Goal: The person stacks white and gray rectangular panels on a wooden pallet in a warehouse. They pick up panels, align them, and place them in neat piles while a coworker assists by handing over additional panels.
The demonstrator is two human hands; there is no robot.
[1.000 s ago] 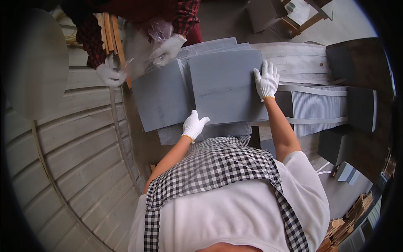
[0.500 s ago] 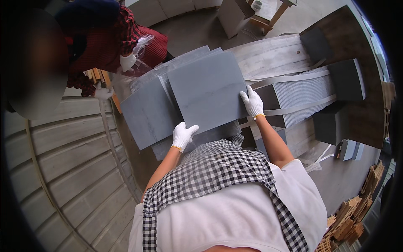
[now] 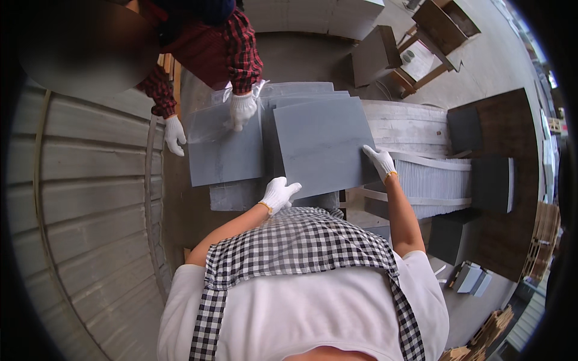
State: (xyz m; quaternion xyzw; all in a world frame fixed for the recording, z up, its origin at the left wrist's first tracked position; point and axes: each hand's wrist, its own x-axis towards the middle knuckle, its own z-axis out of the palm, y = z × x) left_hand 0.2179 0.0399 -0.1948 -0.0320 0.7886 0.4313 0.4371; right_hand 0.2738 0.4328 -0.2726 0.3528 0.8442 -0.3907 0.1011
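My white-gloved left hand (image 3: 280,194) grips the near left corner of a flat grey stone tile (image 3: 325,144). Its right edge is in my white-gloved right hand (image 3: 379,162), thumb on top and the other fingers partly hidden beneath. The tile lies slightly tilted above other grey sheets. To its left is a second grey stone tile (image 3: 226,156), under the gloved hand (image 3: 243,111) of a co-worker, who has some clear film at the wrist. Below both, a film-wrapped stack (image 3: 232,197) shows at the near side.
Several upright thin tiles (image 3: 430,183) stand in a row on the right, with pale straps over them, beside dark blocks (image 3: 490,183). A ribbed metal wall (image 3: 102,150) runs along the left. A wooden stand (image 3: 421,75) is at the back right.
My hands and the held tile have shifted right of the second tile, widening the gap. The co-worker's hand has come down onto that second tile. My view has turned.
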